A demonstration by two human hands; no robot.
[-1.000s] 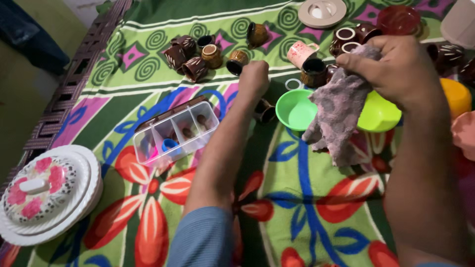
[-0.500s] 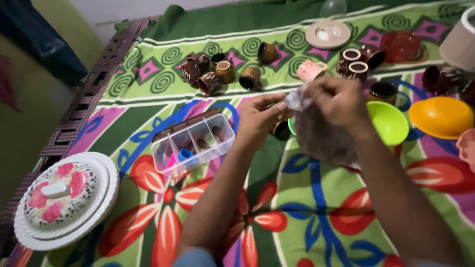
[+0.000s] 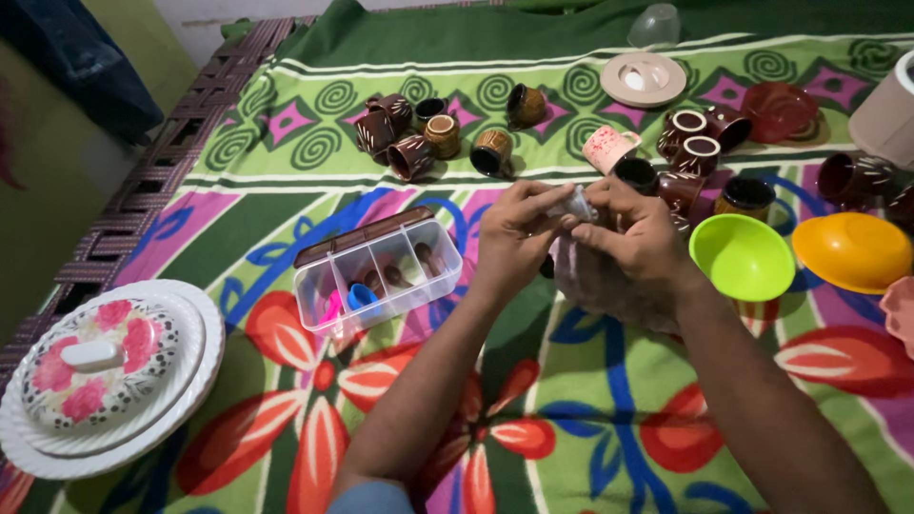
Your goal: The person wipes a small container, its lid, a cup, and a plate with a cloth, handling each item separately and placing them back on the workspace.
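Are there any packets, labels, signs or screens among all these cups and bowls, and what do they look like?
No labels, signs or screens show.
Compartment box: clear plastic, rectangular, brown lid edge, left of the hands, small items inside.
Lidded dish: round, white with pink flowers, far left.
Cloth: greyish, held by the left hand and right hand.

Small clear item [image 3: 577, 203] pinched between hands: blurred, unidentifiable.

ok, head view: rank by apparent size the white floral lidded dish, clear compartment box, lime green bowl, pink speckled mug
1. white floral lidded dish, though it lies nearest the camera, which inflates it.
2. clear compartment box.
3. lime green bowl, clearly smaller than the box.
4. pink speckled mug, farthest away, so its true size is unsure.
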